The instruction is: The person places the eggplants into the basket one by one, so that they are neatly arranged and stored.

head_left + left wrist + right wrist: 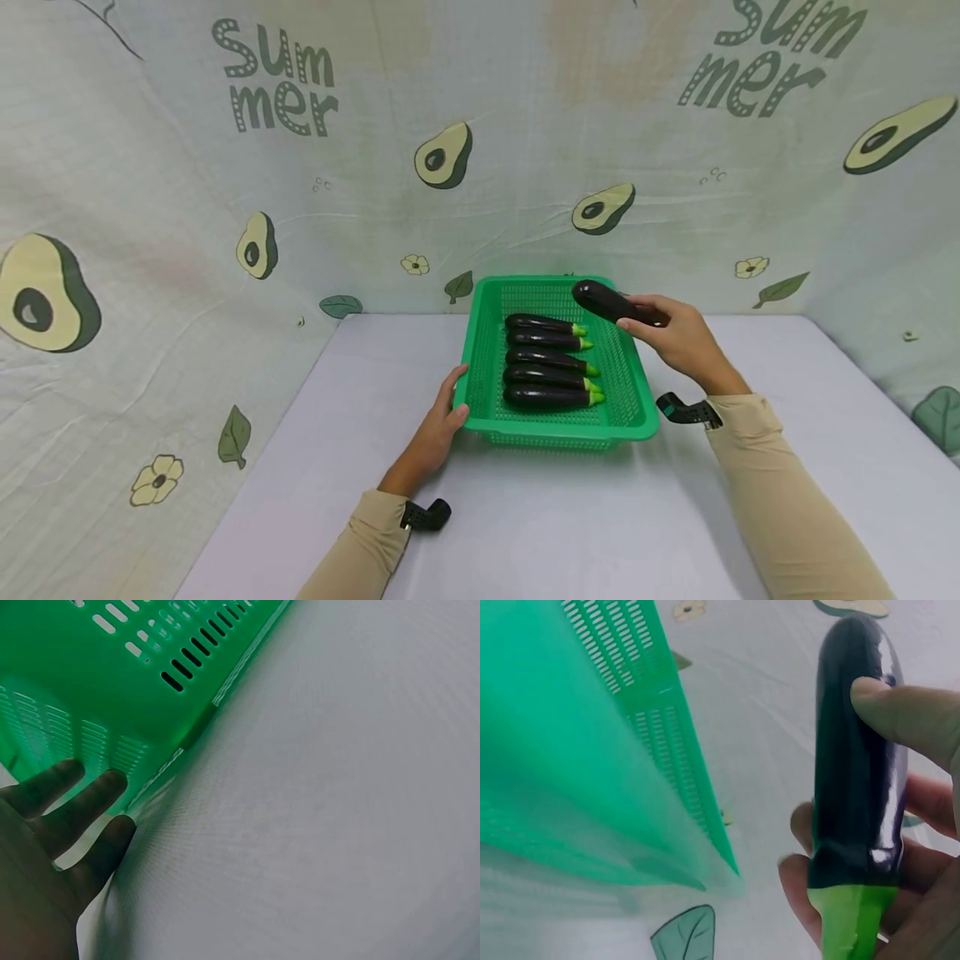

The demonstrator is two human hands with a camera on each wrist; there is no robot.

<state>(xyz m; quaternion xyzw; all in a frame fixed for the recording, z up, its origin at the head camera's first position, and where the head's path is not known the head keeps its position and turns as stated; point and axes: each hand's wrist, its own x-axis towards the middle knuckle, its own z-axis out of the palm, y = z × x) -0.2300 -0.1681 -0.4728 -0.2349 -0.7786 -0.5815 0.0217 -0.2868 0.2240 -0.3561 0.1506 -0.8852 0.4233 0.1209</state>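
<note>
A green plastic basket (632, 417) stands on the table. Several glossy dark-purple eggplants (547, 358) with green stem ends lie side by side in it, stems to the right. My left hand (435, 429) holds the basket's left side at the rim; in the left wrist view, fingers (94, 802) reach against the perforated outer wall. Above the basket's right side, my right hand (682, 337) grips another eggplant (603, 302), tilted with its rounded end up to the left. The right wrist view shows the thumb on this eggplant (851, 772) and its green stem end toward the palm.
A white tabletop (555, 533) extends around the basket. Behind it and on both sides hangs a pale cloth (517, 183) printed with avocados, leaves and lettering. A black band with a small device (426, 516) is on each wrist.
</note>
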